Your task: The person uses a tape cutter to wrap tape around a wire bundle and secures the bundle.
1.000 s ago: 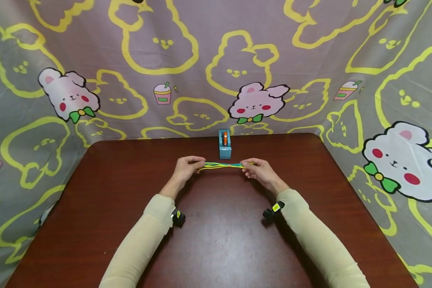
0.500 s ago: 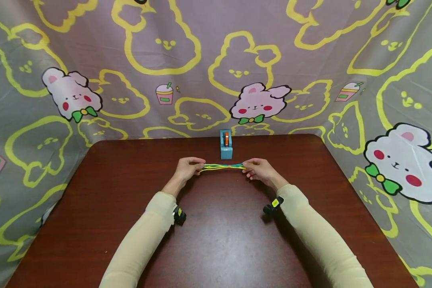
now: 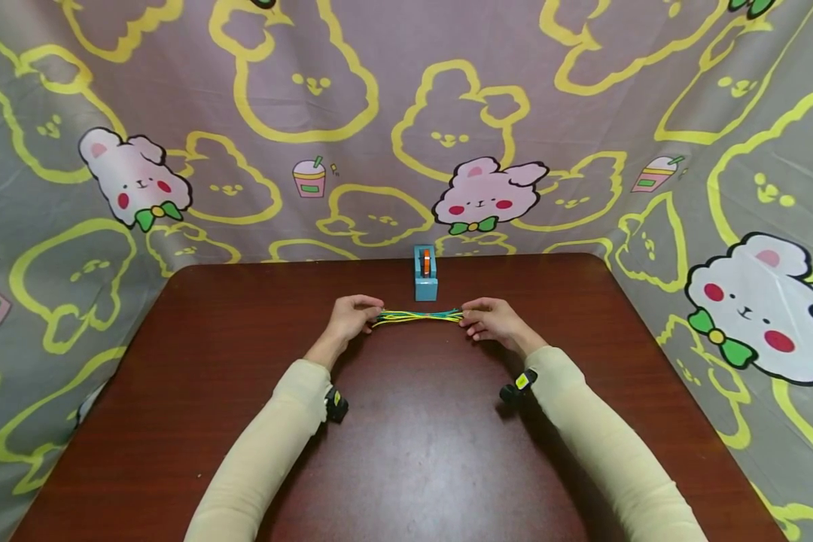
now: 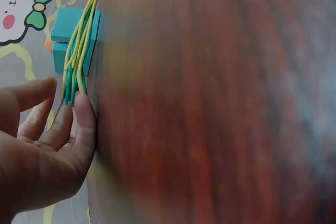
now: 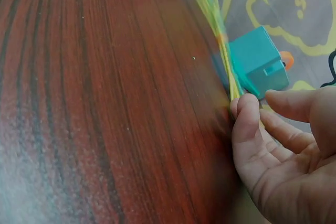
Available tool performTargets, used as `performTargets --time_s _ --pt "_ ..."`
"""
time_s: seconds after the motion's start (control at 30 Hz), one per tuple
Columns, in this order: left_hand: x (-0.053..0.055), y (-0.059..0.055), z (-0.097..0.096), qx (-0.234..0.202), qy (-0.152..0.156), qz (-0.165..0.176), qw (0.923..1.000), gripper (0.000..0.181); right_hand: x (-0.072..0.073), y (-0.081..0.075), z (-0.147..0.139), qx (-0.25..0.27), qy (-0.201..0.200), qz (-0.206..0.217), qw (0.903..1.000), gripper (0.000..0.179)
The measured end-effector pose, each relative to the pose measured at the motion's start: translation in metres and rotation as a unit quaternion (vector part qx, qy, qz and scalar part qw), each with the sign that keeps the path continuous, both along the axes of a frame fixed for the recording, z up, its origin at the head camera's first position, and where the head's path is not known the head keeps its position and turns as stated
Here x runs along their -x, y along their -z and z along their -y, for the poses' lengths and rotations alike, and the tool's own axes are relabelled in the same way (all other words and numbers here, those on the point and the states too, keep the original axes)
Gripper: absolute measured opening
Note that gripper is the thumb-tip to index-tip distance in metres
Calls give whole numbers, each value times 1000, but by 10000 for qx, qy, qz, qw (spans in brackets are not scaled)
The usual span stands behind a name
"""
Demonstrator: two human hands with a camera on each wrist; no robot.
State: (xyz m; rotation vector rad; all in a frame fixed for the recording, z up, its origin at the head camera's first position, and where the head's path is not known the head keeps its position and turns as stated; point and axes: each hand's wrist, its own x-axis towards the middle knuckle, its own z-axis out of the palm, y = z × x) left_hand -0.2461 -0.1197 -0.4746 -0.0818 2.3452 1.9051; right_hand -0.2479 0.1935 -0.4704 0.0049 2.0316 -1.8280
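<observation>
A bundle of thin yellow and green wires (image 3: 420, 316) lies crosswise between my two hands, close over the table. Its middle is drawn together at a narrow orange-tinted band (image 5: 222, 38), and the ends fan out. My left hand (image 3: 349, 316) is at the left ends; in the left wrist view its thumb stands off the wires while fingertips (image 4: 83, 100) meet the ends. At the right ends is my right hand (image 3: 491, 320), thumb likewise apart and fingertips (image 5: 248, 103) right at the wires.
Just behind the bundle stands a blue tape dispenser (image 3: 426, 289) with an orange roll (image 3: 427, 262). The brown wooden table (image 3: 406, 452) ends at a cartoon-printed curtain (image 3: 379, 113) at the back and sides.
Both hands have loosened and drawn slightly outward from the wire ends, so more of the ends shows. The bundle has come slightly nearer. The tape dispenser stays in place.
</observation>
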Motion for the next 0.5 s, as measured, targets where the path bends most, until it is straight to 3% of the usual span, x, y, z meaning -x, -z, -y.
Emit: performTargets --time_s 0.17,0.27,0.4,0.5 --pt "1 -3 4 439 262 -127 9986 22 -1 -1 -1 -64 -26 -31 10000 37" --pt "1 -6 7 998 532 -352 9930 22 0 0 -1 -61 -48 -22 10000 38" --pt "0 -16 9 1900 1094 -636 9736 25 1 2 -4 -44 -51 -3 10000 39" --pt "-2 -24 8 2165 1501 -757 9617 30 0 3 -6 -48 -64 -26 10000 39"
